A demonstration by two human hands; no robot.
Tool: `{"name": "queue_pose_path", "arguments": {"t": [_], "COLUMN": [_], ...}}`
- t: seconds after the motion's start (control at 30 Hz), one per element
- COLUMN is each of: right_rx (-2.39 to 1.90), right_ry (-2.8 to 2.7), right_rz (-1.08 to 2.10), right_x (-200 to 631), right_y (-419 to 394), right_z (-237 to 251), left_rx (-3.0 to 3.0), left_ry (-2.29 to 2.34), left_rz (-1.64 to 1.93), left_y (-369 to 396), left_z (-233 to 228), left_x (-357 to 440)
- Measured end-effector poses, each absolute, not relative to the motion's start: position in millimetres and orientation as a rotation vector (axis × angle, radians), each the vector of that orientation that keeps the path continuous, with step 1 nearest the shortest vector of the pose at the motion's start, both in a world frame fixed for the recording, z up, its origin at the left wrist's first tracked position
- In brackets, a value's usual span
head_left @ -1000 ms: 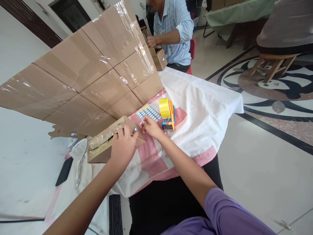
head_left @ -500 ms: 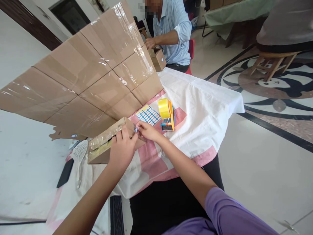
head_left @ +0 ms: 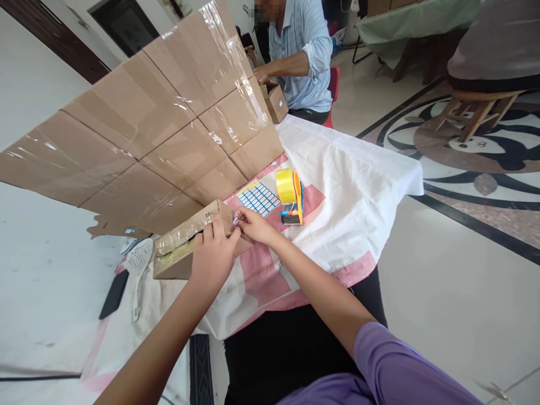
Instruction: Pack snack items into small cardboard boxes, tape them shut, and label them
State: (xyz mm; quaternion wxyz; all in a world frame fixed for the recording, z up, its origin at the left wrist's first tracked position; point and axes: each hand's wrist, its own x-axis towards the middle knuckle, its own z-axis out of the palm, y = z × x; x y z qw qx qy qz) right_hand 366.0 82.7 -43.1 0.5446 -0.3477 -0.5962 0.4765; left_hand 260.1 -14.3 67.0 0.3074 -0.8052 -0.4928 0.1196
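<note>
The left hand [head_left: 213, 253] lies closed over the small taped carton [head_left: 185, 244] on the white cloth [head_left: 354, 180]; the right hand [head_left: 251, 225] pinches 1 small sticker [head_left: 236, 221] against the carton's corner; the label sheet [head_left: 259, 198] lies at 1 o'clock of that hand, the tape dispenser [head_left: 292, 197] beside it.
</note>
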Motion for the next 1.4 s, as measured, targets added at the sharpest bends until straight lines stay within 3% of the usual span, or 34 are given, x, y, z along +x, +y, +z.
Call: {"name": "queue_pose_path", "arguments": {"t": [0.73,0.93,1.13,1.4], "right_rx": [-0.936,-0.785,-0.777,-0.756], "right_ry": [-1.283,-1.555,-1.846,-1.601], "right_rz": [1.165,1.201,1.097,0.868], "right_x": [369,388,378,368], "right_y": [82,63,44,42], "right_z": [-50,-45,-42,-39], "left_rx": [-2.127,-2.233,-2.356,-2.362], "left_ry": [-1.295,-1.239,-1.131,-1.105], "left_rz": [0.276,0.126,-0.112,-0.243], "left_y": [-16,-17,-23,-38], "left_z": [66,62,57,52], "left_x": [259,231,187,173]}}
